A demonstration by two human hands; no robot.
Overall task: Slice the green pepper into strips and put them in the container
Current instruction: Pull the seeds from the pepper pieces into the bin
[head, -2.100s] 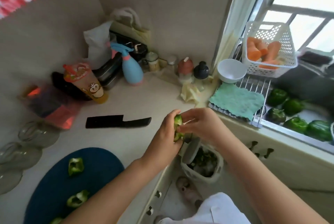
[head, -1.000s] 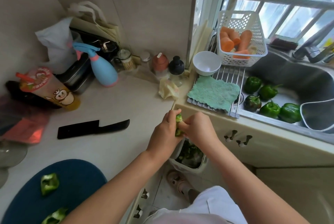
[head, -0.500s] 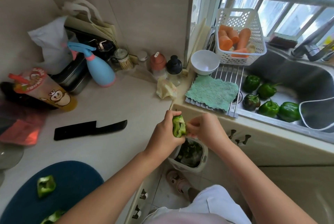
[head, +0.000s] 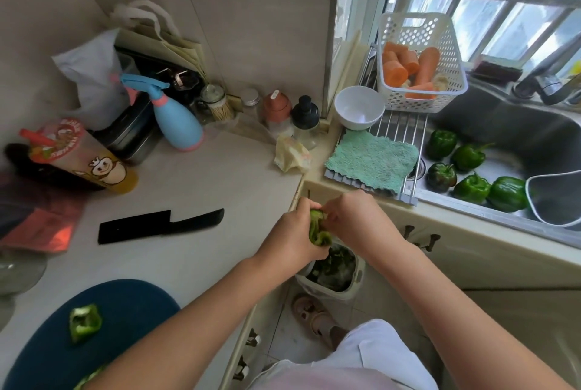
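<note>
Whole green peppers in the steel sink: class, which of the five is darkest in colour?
The blackish-green pepper closest to the near end of the metal drying rack; the other four peppers are a brighter green.

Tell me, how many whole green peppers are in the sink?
5 in the sink: back-left pepper, back-right pepper beside it, dark pepper in front, middle pepper, and largest pepper against the white-rimmed basin, which may hide more.

We see the pepper piece [head: 318, 230] half buried between left grip [head: 290, 240] and right grip [head: 355, 219]; at seven o'clock the board [head: 125, 323] runs off-frame.
</note>
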